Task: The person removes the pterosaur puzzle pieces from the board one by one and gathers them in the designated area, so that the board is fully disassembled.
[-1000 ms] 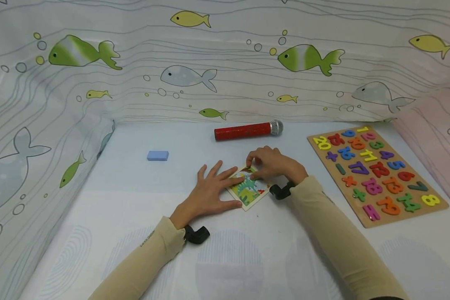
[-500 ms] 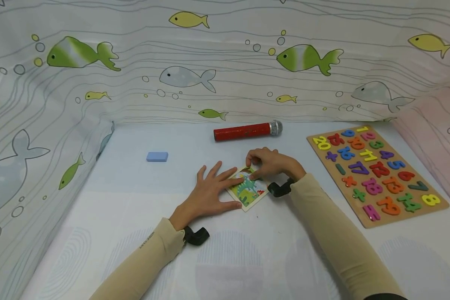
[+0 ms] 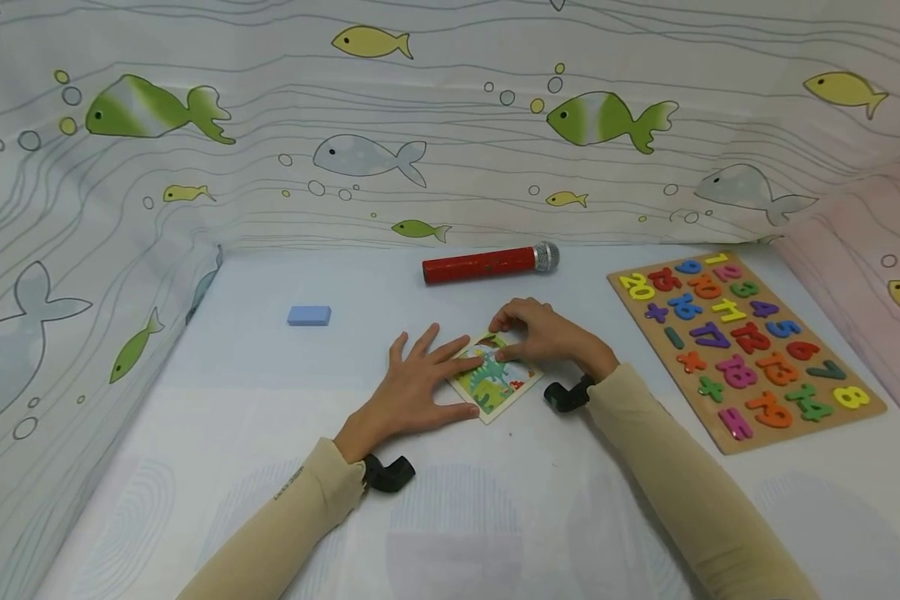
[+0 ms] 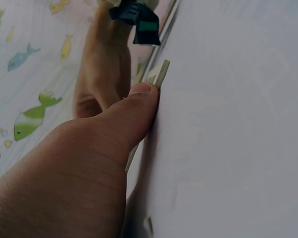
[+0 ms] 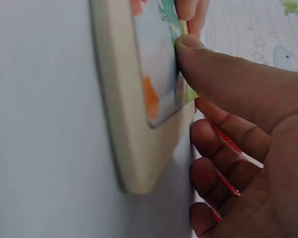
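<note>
A small jigsaw puzzle in a pale wooden tray lies flat on the table, turned cornerwise, with a colourful dinosaur picture. My left hand reaches over its left side with spread, mostly straight fingers. The forefinger lies on the picture, and the left thumb sits against the tray's near edge. From the far right, my right hand grips the puzzle, its thumb on the picture and its forefinger bent at the far corner. The other right fingers are curled beyond the tray's edge. Both hands cover part of the picture.
Behind the hands lies a red microphone with a silver head. A blue block is at the left. The wooden number board with colourful digits lies at the right. A fish-patterned sheet rises behind the table.
The whole head view has shifted slightly left. Both hands keep nearly the same places on the puzzle, with only a slight shift of the right wrist.
</note>
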Tool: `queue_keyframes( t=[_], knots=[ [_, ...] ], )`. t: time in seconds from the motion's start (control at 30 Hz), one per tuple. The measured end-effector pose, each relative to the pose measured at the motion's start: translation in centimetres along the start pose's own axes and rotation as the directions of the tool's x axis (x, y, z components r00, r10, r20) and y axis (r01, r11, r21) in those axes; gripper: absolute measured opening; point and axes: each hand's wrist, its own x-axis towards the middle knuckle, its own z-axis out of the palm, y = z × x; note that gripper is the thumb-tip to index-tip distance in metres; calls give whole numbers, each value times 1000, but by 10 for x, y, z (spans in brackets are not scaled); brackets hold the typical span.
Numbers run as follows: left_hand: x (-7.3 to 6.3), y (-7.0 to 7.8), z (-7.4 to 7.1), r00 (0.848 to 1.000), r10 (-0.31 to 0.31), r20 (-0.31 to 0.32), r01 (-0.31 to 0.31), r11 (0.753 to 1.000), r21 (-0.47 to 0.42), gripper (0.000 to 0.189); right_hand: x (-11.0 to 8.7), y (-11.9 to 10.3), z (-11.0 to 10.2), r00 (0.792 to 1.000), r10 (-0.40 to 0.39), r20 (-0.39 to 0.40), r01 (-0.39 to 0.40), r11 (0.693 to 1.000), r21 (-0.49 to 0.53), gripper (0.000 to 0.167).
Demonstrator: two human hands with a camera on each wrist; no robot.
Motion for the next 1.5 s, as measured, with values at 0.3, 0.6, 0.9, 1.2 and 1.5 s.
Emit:
queue_keyframes(
  t=[0.3,0.6,0.9,1.2,1.5],
  knots=[
    [0,1,0,1000,-2,7,2,1000,3,70,-8,9,13,993,18,-115,-6,995,102,27],
    [0,1,-1,1000,-8,10,8,1000,-1,71,-8,8,16,989,9,-149,15,987,158,21],
    [-1,1,-1,1000,1,-10,-1,1000,-17,69,-9,5,17,987,7,-162,25,981,192,18],
    [-2,1,-4,1000,-11,-8,10,999,-39,68,-7,1,18,984,-35,-173,87,950,301,12],
    [-2,3,-3,1000,1,1,-1,999,-49,69,-6,9,4,969,62,-241,20,946,323,12]
  ],
)
